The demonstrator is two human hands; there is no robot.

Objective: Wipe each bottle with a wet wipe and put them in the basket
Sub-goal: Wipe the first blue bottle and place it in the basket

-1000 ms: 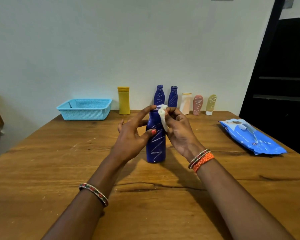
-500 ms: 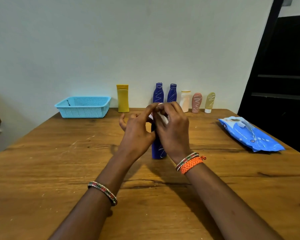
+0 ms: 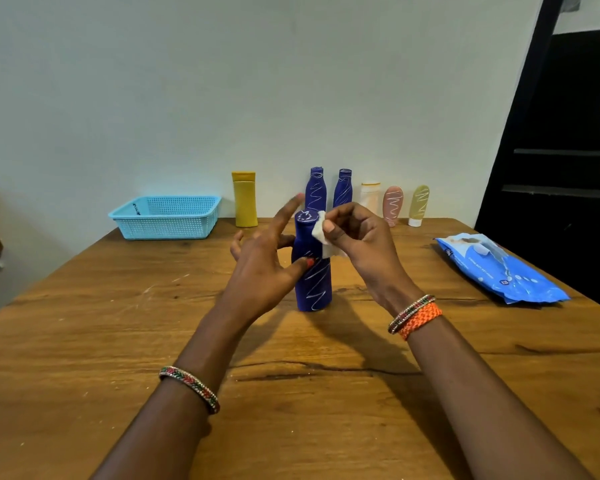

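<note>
A dark blue bottle (image 3: 314, 284) with white scribbles stands upright at the table's middle. My left hand (image 3: 265, 268) holds its body, thumb on the front and fingers behind, with the index finger raised beside the cap. My right hand (image 3: 359, 242) pinches a folded white wet wipe (image 3: 321, 235) against the right side of the bottle's neck, just under the cap. A light blue mesh basket (image 3: 167, 228) sits at the back left; nothing shows inside it.
Along the back edge stand a yellow bottle (image 3: 245, 199), two blue bottles (image 3: 316, 190) (image 3: 343, 187), a white bottle (image 3: 370, 197), a pink tube (image 3: 392, 204) and an olive tube (image 3: 419, 204). A blue wipes pack (image 3: 499, 268) lies at the right. A dark doorway is beyond it.
Both hands closed over the bottle's top, then parted. The cap now shows, the wipe sits at the neck's right side, and my left index finger has lifted.
</note>
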